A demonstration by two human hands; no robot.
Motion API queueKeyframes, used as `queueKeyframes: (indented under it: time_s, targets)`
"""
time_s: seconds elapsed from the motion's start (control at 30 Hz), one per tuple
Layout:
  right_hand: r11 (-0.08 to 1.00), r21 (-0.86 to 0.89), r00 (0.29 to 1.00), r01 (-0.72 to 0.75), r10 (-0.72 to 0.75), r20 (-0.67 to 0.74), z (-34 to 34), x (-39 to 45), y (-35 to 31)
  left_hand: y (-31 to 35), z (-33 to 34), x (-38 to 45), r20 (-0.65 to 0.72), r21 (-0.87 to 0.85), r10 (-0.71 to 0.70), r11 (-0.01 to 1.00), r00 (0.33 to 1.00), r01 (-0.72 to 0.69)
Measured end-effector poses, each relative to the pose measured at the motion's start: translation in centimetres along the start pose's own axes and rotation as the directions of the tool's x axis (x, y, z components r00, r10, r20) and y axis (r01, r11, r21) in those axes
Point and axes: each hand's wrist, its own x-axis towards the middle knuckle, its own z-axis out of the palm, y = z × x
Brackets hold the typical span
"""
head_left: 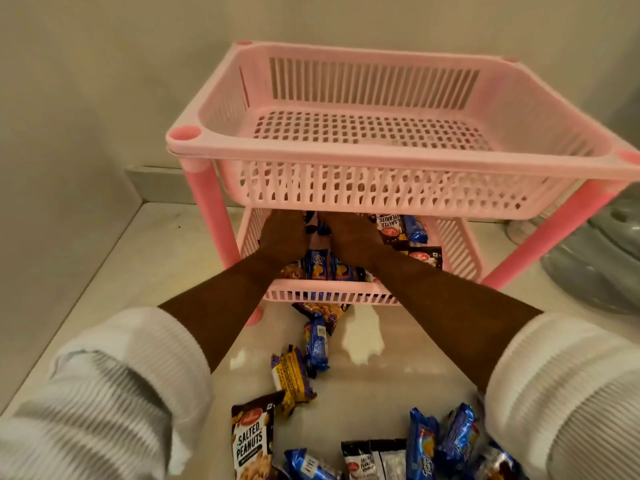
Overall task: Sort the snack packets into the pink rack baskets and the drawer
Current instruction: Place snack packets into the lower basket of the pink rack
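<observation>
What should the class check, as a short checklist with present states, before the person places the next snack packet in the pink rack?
1. Top basket free for packets: ok, nothing in it.
2. Lower basket has room: cannot tell, hands cover it.
3. Left hand free to pick: cannot tell, fingers hidden.
4. Right hand free: cannot tell.
5. Packets left on the counter: ok, salted peanuts packet waits.
6. Drawer in sight: not ok.

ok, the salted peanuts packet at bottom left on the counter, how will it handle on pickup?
The salted peanuts packet is probably floppy: a thin crinkled pouch lying flat. Likely light, since it looks small and barely bulges. Its glossy film may be slippery, so a pinch at the edge seems safer.
</observation>
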Motion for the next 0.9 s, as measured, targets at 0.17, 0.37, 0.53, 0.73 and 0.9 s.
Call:
queueKeyframes:
  time_s: [0.17, 0.37, 0.53, 0.73, 0.9]
  targets:
    - [0.978, -0.203, 0.981, 0.05, -0.011, 0.192, 0.3, -1.1, -0.5, -1.1, 1.3, 0.7, 0.385, 0.281, 0.0, 0.953, 0.923, -0.117]
    - [0.999, -0.042, 0.999, -0.028, 0.029, 0.019, 1.2, -1.0, 0.2, -0.9, 1.2, 1.9, 0.442, 0.222, 0.017, 0.967, 0.897, -0.127]
    - [0.995, -0.104, 0.99, -0.002, 0.016, 0.137, 1.3, -0.2, -0.2, -1.2, 1.4, 1.2, 0.273, 0.194, 0.112, 0.967, 0.956, -0.168]
    - [0.988, -0.15, 0.995, 0.043, -0.028, 0.101, 1.7, -0.2, -0.1, -1.9, 1.6, 1.2, 0.228, 0.275, 0.075, 0.952, 0.971, -0.138]
    - [0.993, -0.109, 0.995, 0.049, -0.039, 0.092, 2.1, -0.5, -0.4, -1.6, 1.8, 1.1, 0.248, 0.255, 0.032, 0.962, 0.968, -0.097]
